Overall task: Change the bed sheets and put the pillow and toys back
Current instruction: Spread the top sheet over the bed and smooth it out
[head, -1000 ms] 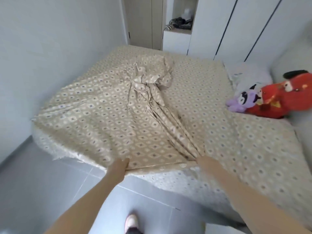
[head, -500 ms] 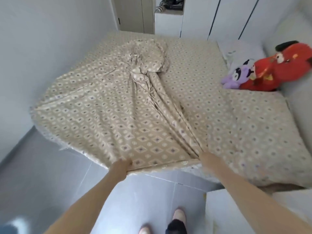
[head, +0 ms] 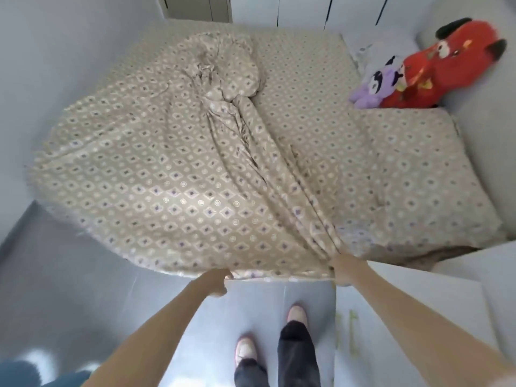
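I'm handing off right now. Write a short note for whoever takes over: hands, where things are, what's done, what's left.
Left hand grips the near edge of the loose patterned sheet; right hand grips its bunched folds.
The sheet lies across the bed, twisted into a knot at the far end.
Purple toy and red toy lie far right, beside what looks like a white pillow.
Done: sheet is on the bed.
Left: untwist, spread flat, then place pillow and toys.

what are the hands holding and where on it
Both grip the patterned sheet at its near edge: the left hand on the flat hem, the right hand where the fabric gathers into long folds.
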`<move>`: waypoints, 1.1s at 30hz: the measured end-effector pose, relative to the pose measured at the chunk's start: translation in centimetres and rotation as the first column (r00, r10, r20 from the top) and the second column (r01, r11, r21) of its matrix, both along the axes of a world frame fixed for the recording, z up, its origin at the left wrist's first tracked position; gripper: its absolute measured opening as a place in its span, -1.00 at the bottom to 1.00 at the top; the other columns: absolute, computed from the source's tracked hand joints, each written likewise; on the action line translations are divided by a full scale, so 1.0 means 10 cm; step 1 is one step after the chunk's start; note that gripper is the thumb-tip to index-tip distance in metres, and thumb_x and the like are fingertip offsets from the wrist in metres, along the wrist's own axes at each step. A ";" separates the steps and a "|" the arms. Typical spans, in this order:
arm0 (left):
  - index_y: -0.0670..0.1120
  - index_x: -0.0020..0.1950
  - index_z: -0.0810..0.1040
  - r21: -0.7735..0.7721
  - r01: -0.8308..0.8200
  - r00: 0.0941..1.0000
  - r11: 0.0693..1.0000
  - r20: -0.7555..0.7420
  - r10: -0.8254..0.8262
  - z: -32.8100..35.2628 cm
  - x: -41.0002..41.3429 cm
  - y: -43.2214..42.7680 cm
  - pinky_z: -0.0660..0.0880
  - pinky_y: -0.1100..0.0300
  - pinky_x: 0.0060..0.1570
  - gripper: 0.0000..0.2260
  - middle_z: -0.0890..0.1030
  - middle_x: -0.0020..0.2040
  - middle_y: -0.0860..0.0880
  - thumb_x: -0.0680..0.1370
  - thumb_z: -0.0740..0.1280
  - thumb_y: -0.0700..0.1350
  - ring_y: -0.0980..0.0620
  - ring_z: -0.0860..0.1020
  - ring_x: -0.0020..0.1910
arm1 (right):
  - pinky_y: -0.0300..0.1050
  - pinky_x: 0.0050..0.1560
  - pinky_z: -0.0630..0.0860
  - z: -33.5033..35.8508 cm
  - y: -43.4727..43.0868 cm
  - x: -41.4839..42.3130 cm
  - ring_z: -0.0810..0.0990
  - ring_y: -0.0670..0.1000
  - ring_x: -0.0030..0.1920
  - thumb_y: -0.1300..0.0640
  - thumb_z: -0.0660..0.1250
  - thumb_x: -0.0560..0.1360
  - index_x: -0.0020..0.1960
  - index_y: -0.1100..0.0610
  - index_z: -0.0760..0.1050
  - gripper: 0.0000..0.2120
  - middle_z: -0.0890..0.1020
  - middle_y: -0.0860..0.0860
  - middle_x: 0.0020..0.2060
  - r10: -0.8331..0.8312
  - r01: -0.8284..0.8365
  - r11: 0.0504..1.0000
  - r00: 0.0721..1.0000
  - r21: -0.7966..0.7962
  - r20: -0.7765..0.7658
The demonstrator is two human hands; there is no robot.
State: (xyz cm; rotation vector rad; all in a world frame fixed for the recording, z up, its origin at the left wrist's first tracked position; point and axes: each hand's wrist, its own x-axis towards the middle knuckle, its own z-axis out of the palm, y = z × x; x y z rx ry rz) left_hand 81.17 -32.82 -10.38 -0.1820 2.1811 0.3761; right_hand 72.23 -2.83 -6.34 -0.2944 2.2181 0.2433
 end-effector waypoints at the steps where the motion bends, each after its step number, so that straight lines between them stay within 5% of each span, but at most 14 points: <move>1: 0.00 0.44 0.30 0.008 -0.009 1.000 1.000 -0.002 0.009 0.04 -0.03 0.01 0.34 0.24 0.21 -0.55 0.38 0.41 -0.04 0.56 0.18 -0.24 -0.01 0.37 0.36 | -0.13 -0.15 0.37 0.01 -0.02 0.03 0.43 0.04 -0.17 0.27 0.17 0.53 0.26 0.21 0.45 -0.69 0.49 0.02 -0.09 -0.012 0.012 1.000 1.000 -0.002 0.028; 3: 0.00 0.43 0.32 0.023 -0.023 0.999 0.999 -0.042 0.024 0.17 -0.12 0.01 0.33 0.25 0.22 -0.58 0.39 0.41 -0.03 0.57 0.17 -0.23 -0.01 0.37 0.36 | -0.10 -0.10 0.39 0.05 -0.05 0.07 0.44 0.05 -0.17 0.26 0.16 0.54 0.20 0.20 0.46 -0.74 0.52 0.04 -0.11 -0.033 0.033 0.999 0.996 0.007 0.085; 4: -0.01 0.42 0.34 0.030 -0.030 0.997 0.999 -0.074 0.032 0.25 -0.18 0.00 0.34 0.25 0.20 -0.59 0.41 0.39 -0.04 0.57 0.17 -0.23 -0.01 0.39 0.35 | -0.10 -0.11 0.38 0.10 -0.05 0.07 0.41 0.03 -0.25 0.24 0.15 0.56 -0.01 0.13 0.47 -0.87 0.49 0.05 -0.21 -0.056 0.057 0.998 0.994 -0.008 0.093; 6: -0.03 0.40 0.37 0.051 -0.069 0.988 0.996 -0.136 0.075 0.42 -0.31 -0.02 0.38 0.24 0.14 -0.60 0.47 0.33 -0.08 0.57 0.17 -0.25 -0.03 0.46 0.27 | -0.14 -0.24 0.29 0.26 -0.08 0.02 0.22 -0.03 -0.41 0.25 0.14 0.57 -0.34 0.07 0.24 -0.68 0.29 0.02 -0.38 -0.126 0.131 0.990 0.987 -0.049 0.097; 8: -0.04 0.38 0.39 0.078 -0.113 0.973 0.991 -0.191 0.126 0.60 -0.44 -0.05 0.40 0.23 0.09 -0.60 0.50 0.28 -0.11 0.56 0.16 -0.27 -0.05 0.50 0.21 | -0.17 -0.37 0.18 0.45 -0.10 -0.05 0.13 -0.04 -0.44 0.28 0.13 0.55 -0.39 0.02 0.12 -0.61 0.19 -0.01 -0.42 -0.146 0.155 0.980 0.986 -0.124 0.078; 11: -0.06 0.36 0.41 0.116 -0.140 0.946 0.983 -0.277 0.167 0.86 -0.65 -0.09 0.38 0.24 0.08 -0.62 0.51 0.27 -0.12 0.56 0.15 -0.28 -0.05 0.48 0.22 | -0.18 -0.42 0.09 0.63 -0.11 -0.16 0.11 -0.03 -0.46 0.27 0.11 0.57 -0.35 0.00 0.04 -0.59 0.17 0.00 -0.43 -0.205 0.208 0.965 0.978 -0.161 0.033; 15: -0.11 0.34 0.42 0.163 -0.152 0.907 0.975 -0.369 0.203 1.16 -0.96 -0.08 0.41 0.20 0.05 -0.64 0.55 0.22 -0.15 0.56 0.15 -0.30 -0.07 0.50 0.19 | -0.15 -0.41 0.04 0.81 -0.11 -0.38 0.07 -0.02 -0.48 0.33 0.10 0.53 -0.36 0.11 0.18 -0.69 0.14 0.02 -0.45 -0.248 0.240 0.949 0.969 -0.206 -0.015; 19: -0.12 0.36 0.41 0.192 -0.156 0.882 0.969 -0.414 0.225 1.38 -1.38 -0.01 0.42 0.19 0.06 -0.64 0.53 0.24 -0.14 0.57 0.15 -0.28 -0.08 0.49 0.22 | -0.16 -0.41 0.20 0.94 -0.09 -0.77 0.34 0.02 -0.44 0.32 0.12 0.51 -0.27 0.16 0.39 -0.79 0.38 0.08 -0.40 -0.306 0.284 0.917 0.951 -0.282 -0.035; 21: -0.12 0.37 0.40 0.199 -0.161 0.874 0.967 -0.427 0.233 1.43 -1.62 0.03 0.42 0.19 0.09 -0.64 0.51 0.27 -0.14 0.58 0.15 -0.28 -0.08 0.48 0.24 | -0.08 -0.23 0.47 0.95 -0.07 -1.03 0.61 0.20 -0.08 0.28 0.10 0.54 -0.03 0.28 0.55 -0.76 0.58 0.25 -0.07 -0.302 0.284 0.907 0.953 -0.309 -0.011; 22: -0.12 0.37 0.40 0.207 -0.168 0.870 0.964 -0.428 0.243 1.45 -1.74 0.05 0.42 0.19 0.09 -0.64 0.50 0.28 -0.14 0.58 0.15 -0.29 -0.09 0.48 0.24 | 0.02 -0.01 0.55 0.92 -0.05 -1.17 0.56 0.25 0.15 0.25 0.11 0.56 0.16 0.31 0.53 -0.70 0.56 0.27 0.15 -0.309 0.288 0.900 0.951 -0.327 -0.015; 24: -0.12 0.38 0.39 0.224 -0.186 0.865 0.957 -0.424 0.267 1.45 -2.02 0.09 0.43 0.19 0.07 -0.63 0.50 0.27 -0.15 0.58 0.16 -0.29 -0.09 0.49 0.22 | 0.11 0.24 0.48 0.88 -0.01 -1.50 0.46 0.26 0.29 0.20 0.15 0.57 0.30 0.32 0.45 -0.64 0.47 0.26 0.30 -0.332 0.303 0.880 0.943 -0.365 -0.019; 30: -0.08 0.35 0.42 0.271 -0.316 0.818 0.909 -0.407 0.406 1.47 -2.88 0.14 0.42 0.15 0.13 -0.64 0.52 0.23 -0.14 0.56 0.17 -0.28 -0.10 0.50 0.18 | 0.13 -0.01 0.52 0.82 -0.02 -2.52 0.43 0.32 0.26 0.30 0.13 0.51 0.28 0.38 0.42 -0.64 0.42 0.32 0.30 -0.328 0.308 0.840 0.944 -0.446 0.035; 33: -0.10 0.32 0.45 0.317 -0.371 0.763 0.873 -0.432 0.481 1.45 -3.25 0.12 0.44 0.28 -0.12 -0.66 0.53 0.22 -0.15 0.56 0.18 -0.27 -0.08 0.53 0.05 | 0.08 -0.09 0.54 0.81 -0.05 -2.95 0.43 0.35 0.26 0.31 0.11 0.50 0.26 0.38 0.43 -0.64 0.43 0.35 0.28 -0.317 0.299 0.827 0.947 -0.476 0.044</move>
